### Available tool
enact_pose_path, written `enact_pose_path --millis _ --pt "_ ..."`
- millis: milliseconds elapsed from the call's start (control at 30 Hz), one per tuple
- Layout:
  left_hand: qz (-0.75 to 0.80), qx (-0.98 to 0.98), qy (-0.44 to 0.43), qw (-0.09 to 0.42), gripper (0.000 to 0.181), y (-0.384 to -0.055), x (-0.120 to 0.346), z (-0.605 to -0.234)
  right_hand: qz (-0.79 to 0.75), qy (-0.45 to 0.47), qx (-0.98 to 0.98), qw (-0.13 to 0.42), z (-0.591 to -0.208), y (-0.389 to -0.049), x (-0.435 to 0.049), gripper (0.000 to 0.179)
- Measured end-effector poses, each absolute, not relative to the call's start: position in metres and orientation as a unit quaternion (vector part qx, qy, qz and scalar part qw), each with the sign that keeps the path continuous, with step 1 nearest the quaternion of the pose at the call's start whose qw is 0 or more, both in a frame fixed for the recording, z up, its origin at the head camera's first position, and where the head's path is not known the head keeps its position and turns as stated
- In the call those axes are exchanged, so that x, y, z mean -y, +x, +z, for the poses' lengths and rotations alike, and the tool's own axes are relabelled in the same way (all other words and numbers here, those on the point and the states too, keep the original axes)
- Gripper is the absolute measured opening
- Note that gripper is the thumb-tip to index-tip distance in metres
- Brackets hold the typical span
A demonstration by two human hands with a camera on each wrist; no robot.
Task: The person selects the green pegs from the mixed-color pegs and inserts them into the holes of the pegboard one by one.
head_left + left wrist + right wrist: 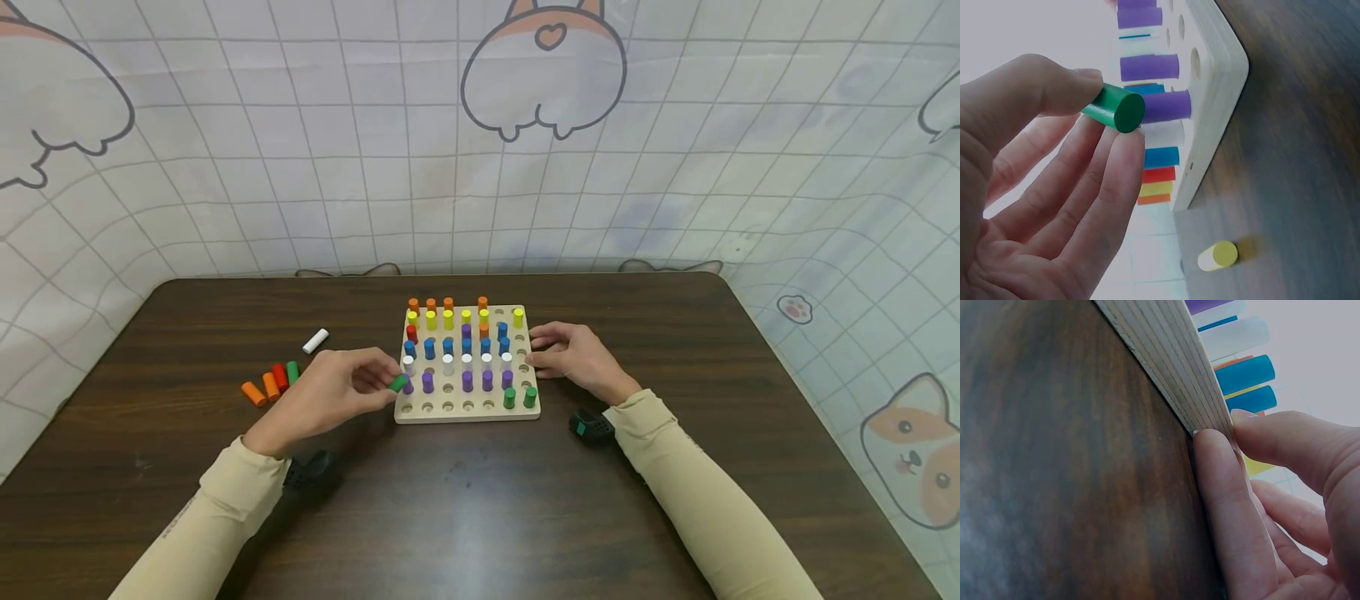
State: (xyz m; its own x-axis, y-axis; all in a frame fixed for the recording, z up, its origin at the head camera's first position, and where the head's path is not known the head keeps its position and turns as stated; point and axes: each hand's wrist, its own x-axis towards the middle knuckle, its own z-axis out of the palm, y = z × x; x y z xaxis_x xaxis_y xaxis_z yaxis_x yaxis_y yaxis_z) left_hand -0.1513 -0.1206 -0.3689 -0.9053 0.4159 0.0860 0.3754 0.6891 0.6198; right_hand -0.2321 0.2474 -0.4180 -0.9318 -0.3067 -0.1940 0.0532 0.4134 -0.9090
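Note:
My left hand [333, 390] pinches a green peg [398, 382] between thumb and fingertips at the board's front left corner. In the left wrist view, the green peg [1119, 109] is tilted, its round end overlapping a purple peg [1166, 107]. The wooden pegboard [457, 418] lies on the table with pegs standing in colored rows. Two green pegs [520, 397] stand at the right of its front row, beside several bare holes. At the right edge, my right hand [573, 357] grips the board, thumb on top and a finger along its layered side [1172, 369].
Left of the board lie loose pegs: a white one [316, 340], a green one [292, 372], a red one [281, 377] and two orange ones [262, 389]. The dark wooden table [465, 508] reaches back to a white gridded cloth [375, 167] behind it.

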Motion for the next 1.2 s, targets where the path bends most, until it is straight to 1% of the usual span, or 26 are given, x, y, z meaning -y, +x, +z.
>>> enact_pose_path --millis 600,833,1200 --pt "0.326 -0.914 0.24 0.015 0.022 -0.155 0.099 -0.356 -0.548 -0.081 -0.816 0.169 -0.423 -0.233 -0.248 0.053" --pt "0.327 -0.911 0.251 0.019 0.023 -0.156 0.087 -0.352 -0.544 -0.078 -0.819 0.163 -0.421 -0.232 -0.248 0.053" --pt "0.344 -0.902 0.259 0.026 0.023 -0.156 0.071 -0.352 -0.548 -0.076 -0.816 0.167 -0.417 -0.231 -0.247 0.053"
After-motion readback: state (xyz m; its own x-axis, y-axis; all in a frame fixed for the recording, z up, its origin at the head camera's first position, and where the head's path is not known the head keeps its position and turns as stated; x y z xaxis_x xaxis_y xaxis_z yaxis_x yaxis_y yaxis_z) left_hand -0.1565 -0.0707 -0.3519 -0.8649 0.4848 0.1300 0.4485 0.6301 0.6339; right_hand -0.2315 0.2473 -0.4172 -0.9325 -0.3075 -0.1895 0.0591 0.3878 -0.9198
